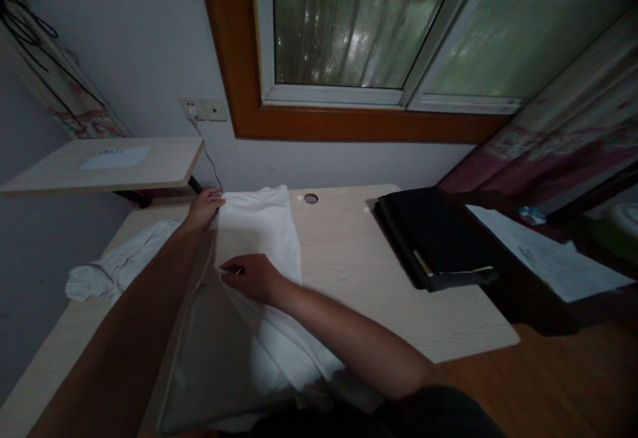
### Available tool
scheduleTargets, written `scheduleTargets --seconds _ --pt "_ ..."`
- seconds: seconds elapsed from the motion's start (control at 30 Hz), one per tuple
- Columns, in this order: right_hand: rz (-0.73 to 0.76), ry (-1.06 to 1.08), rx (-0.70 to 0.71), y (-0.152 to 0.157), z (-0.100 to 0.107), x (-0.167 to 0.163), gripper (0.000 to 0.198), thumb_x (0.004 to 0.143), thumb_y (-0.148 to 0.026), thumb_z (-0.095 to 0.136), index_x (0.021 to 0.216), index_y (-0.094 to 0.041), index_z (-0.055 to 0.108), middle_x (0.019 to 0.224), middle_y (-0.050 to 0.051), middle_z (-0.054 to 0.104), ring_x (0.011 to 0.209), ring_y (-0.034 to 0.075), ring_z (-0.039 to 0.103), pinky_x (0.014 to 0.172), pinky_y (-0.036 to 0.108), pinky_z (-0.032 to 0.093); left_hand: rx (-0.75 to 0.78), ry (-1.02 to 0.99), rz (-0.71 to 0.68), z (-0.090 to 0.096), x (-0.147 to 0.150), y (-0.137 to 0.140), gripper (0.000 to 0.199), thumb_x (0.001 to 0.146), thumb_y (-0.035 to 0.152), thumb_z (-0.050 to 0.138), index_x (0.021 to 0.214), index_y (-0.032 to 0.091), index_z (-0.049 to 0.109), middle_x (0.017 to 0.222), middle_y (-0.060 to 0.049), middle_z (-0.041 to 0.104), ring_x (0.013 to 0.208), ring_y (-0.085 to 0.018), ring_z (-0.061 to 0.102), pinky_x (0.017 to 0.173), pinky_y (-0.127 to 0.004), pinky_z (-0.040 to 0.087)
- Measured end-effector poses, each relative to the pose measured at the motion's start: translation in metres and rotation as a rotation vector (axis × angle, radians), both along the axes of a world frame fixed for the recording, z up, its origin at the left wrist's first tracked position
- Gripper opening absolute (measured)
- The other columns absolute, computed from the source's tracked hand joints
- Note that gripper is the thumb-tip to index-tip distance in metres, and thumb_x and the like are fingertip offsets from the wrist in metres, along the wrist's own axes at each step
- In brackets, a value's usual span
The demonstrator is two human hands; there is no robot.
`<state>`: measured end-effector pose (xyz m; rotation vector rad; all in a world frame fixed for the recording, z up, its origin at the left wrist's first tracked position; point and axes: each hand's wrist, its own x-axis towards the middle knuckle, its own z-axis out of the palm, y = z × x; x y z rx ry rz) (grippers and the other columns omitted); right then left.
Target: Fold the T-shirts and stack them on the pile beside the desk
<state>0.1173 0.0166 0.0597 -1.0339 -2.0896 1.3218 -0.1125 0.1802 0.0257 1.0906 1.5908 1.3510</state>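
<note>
Paper (115, 158) on the shelf (44, 169), L of & above L fingers, has dark marks, too blurred to read. Sheet (543, 252) far R of both hands: faint marks, can't read.

L hand (205, 208): fingers bent, close tog., tips at far L corner of white cloth (262, 225); can't tell if pinching or just pressing. R hand (255, 277): fingers curled, thumb & index tog., pinching cloth's L edge.

White cloth spreads beyond R fingers & to R of L fingers, passes under R wrist, then back twd body in folds. Grey pad (214, 351) is just nearside of R fingers.

Bunched cloth (119, 258) on table (343, 245), L of L fingers. Cable (212, 159) from 2 wall sockets' L unit drops to just by L fingers. Black folders (433, 235): well R of R fingers.
</note>
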Motion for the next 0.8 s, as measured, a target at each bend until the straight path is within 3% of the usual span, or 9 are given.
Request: scheduleTargets --seconds 0.1,0.2,0.37,0.5,0.8 --pt "0.108 -0.074 -0.067 -0.002 -0.022 -0.005 0.034 0.084 -0.024 0.072 0.118 -0.024 0.075 0.108 0.001 0.079 0.098 0.018 0.073 0.087 0.025 0.052 -0.027 -0.001 -0.018 -0.010 -0.008 -0.001 0.051 0.054 0.025 0.080 0.102 0.015 0.067 0.081 -0.002 0.069 0.072 -0.017 0.064 0.069 -0.027 0.049" --pt "0.089 -0.087 -0.128 -0.003 -0.035 -0.006 0.028 0.083 -0.025 0.073 0.111 -0.025 0.077 0.104 0.000 0.079 0.097 0.018 0.074 0.086 0.025 0.053 -0.032 -0.014 -0.046 -0.015 -0.012 -0.002 0.051 0.051 0.029 0.084 0.098 0.017 0.068 0.080 -0.002 0.070 0.076 -0.018 0.065 0.072 -0.028 0.050" --pt "-0.029 0.058 -0.140 0.002 -0.023 -0.008 0.020 0.084 -0.033 0.074 0.100 -0.022 0.079 0.095 0.001 0.080 0.089 0.017 0.073 0.077 0.024 0.053 -0.040 -0.047 -0.071 -0.013 -0.014 -0.001 0.054 0.056 0.031 0.085 0.106 0.018 0.067 0.088 -0.003 0.072 0.074 -0.016 0.065 0.069 -0.027 0.051" --pt "0.002 0.153 -0.042 0.005 -0.011 -0.015 0.021 0.088 -0.038 0.071 0.101 -0.024 0.079 0.097 -0.001 0.079 0.090 0.016 0.073 0.080 0.024 0.052 -0.084 -0.055 -0.064 -0.009 -0.016 -0.001 0.057 0.061 0.026 0.083 0.115 0.018 0.065 0.091 -0.004 0.071 0.071 -0.014 0.065 0.066 -0.026 0.051" --pt "0.205 -0.008 -0.032 0.003 -0.043 -0.032 0.022 0.092 -0.028 0.067 0.112 -0.030 0.077 0.113 -0.005 0.078 0.110 0.016 0.071 0.100 0.025 0.049 -0.126 -0.007 -0.009 -0.016 -0.017 0.003 0.062 0.068 0.021 0.081 0.126 0.019 0.059 0.095 -0.007 0.071 0.077 -0.019 0.067 0.070 -0.031 0.054"
